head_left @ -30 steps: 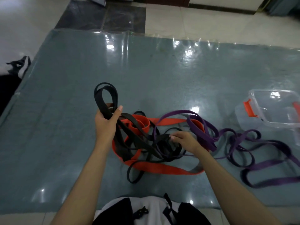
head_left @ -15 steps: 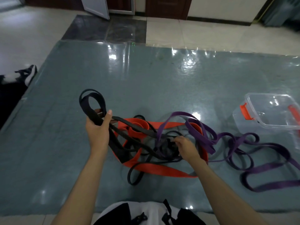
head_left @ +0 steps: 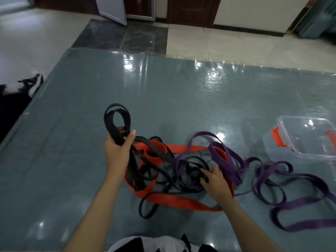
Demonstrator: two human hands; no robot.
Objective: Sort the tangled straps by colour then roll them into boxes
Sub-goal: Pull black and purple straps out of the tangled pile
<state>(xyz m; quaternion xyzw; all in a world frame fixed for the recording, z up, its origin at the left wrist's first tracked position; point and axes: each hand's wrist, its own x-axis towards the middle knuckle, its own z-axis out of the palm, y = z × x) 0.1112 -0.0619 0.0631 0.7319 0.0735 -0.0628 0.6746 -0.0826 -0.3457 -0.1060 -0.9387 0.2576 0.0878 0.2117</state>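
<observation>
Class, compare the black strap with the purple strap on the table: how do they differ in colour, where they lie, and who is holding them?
The black woven strap is partly lifted, its loops gripped in the left hand; the purple woven strap lies flat on the table.
Black sits left and centre; purple trails right, near the clear plastic box.
The right hand works on black coils, not purple.
Both are tangled with the orange strap.

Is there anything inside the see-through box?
No strap shows inside the clear box; only its bare bottom and light glare are seen through it. Its right end runs out of the picture, so that part stays unknown.
</observation>
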